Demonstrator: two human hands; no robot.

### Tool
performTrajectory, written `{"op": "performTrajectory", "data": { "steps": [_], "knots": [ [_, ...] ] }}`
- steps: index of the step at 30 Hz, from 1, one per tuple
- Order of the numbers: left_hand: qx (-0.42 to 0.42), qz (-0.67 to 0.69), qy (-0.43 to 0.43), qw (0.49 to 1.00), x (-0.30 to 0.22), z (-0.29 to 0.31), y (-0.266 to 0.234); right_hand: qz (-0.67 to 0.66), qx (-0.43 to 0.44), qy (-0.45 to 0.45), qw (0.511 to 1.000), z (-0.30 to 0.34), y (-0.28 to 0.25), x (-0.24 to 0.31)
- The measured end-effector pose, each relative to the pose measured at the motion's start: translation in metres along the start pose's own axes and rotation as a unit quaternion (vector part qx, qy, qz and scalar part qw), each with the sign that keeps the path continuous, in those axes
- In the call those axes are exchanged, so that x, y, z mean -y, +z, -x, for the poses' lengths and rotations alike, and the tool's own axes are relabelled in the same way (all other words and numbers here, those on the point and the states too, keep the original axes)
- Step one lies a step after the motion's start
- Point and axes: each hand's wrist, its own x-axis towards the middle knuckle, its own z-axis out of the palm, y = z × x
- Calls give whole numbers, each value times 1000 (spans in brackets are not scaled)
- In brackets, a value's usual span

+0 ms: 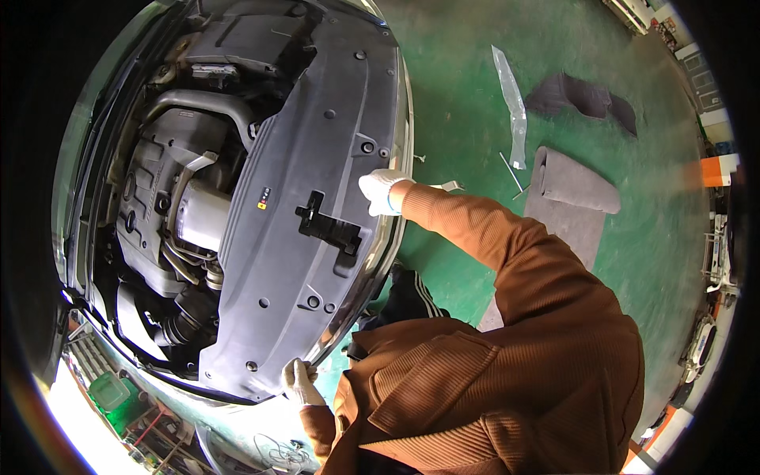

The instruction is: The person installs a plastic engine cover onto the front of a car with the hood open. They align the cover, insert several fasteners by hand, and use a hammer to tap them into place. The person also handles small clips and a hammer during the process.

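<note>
Here, both gloved hands rest on the dark plastic cover (317, 182) that spans the front of the open engine bay, filling the middle-left of the frame. The right hand (381, 191), in a white glove at the centre of the frame, lies on the cover's edge by the bright chrome trim (400, 134); its fingers curl over that edge, but how tightly the grip closes cannot be told, since the fingertips are hidden. The left hand (299, 381), also white-gloved, sits low in the frame at the cover's near corner, fingers bent down around the rim in a closed grip on the edge. Both arms wear a brown ribbed jacket (507, 356) filling the lower right. A black latch (328, 227) sits on the cover just left of the right hand. The engine (170, 198) shows at the left. On the green floor (467, 103) at the upper right lie a clear plastic bag (513, 99) and grey mats (574, 184), well apart from the hands.
</note>
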Motion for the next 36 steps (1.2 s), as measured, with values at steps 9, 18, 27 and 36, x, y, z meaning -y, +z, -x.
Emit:
{"op": "performTrajectory", "data": {
  "steps": [9,18,27,36],
  "knots": [
    [6,6,-9,1000,8,4,21,87,73,36,993,-21,-18,5],
    [11,-25,68,997,-13,27,36,134,17,-112,985,-25,-12,-16],
    [-269,64,-2,961,115,-68,-122,44,-149,-124,980,5,10,-15],
    [-328,67,60,940,132,-110,-193,-283,-10,-194,939,91,136,88]
  ]
}}
